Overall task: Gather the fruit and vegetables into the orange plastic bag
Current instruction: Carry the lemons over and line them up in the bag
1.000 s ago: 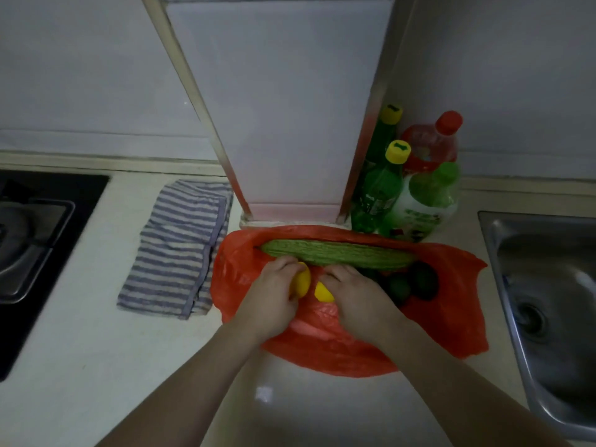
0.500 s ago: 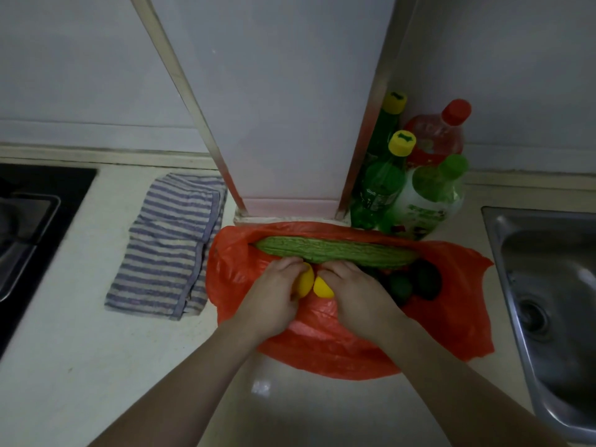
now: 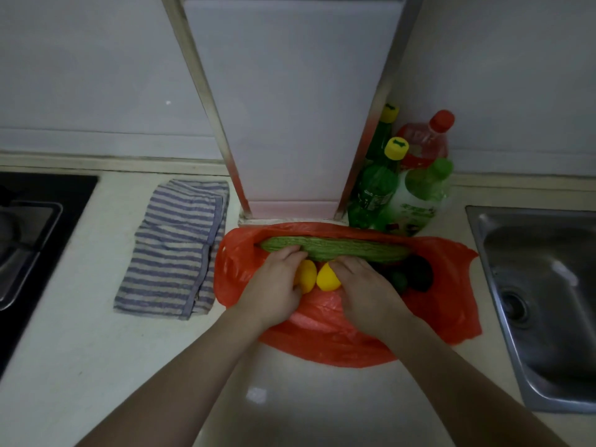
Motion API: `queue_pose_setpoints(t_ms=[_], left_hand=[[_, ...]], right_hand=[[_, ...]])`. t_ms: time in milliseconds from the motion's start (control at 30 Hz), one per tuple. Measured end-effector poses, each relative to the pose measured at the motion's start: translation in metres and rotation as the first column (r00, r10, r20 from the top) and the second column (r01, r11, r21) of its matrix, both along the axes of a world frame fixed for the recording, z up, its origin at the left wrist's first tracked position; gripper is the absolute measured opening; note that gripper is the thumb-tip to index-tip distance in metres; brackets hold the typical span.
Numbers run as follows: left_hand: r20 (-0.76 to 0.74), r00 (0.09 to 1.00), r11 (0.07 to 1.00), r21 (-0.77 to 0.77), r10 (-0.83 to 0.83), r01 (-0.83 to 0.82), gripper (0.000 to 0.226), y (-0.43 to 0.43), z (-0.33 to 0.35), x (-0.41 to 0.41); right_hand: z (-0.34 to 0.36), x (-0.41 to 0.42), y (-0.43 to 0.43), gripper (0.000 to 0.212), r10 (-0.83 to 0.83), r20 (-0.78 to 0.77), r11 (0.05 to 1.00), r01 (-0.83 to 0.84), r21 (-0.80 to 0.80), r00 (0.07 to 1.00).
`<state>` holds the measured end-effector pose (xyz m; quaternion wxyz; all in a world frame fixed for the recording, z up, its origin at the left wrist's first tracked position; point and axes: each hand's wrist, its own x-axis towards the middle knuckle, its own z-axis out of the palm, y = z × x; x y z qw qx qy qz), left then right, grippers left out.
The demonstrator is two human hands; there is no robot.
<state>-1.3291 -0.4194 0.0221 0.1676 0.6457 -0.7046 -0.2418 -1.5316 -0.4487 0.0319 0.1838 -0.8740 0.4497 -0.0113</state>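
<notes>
Left hand point(image 3: 274, 285) and right hand point(image 3: 364, 285) each grip 1 yellow fruit on orange bag point(image 3: 445, 285).

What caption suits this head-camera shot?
Two bare hands, left hand and right hand, each cup a yellow fruit on the orange plastic bag.

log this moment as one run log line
left hand: on yellow fruit | right hand: on second yellow fruit | bitter gourd, dark fruit: on orange plastic bag

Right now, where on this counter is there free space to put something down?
Bare counter lies in front of the striped cloth, and in front of the orange bag toward the sink. It is crowded at the bottles behind the bag.
</notes>
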Motion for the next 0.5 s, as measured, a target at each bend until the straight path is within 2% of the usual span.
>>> queue_pose_setpoints(t_ms=[233,500], left_hand=[[0.040,0.997,0.996,-0.063,-0.068,0.070,0.065,0.007,0.031,0.017],[0.094,0.987,0.980,-0.143,-0.128,0.140,0.064,0.024,0.081,0.034]], right_hand=[[0.036,0.009,0.019,0.054,-0.097,-0.033,0.992,0.094,-0.087,0.995],[0.090,0.024,0.050,0.055,-0.209,-0.021,0.959,0.201,-0.198,0.978]])
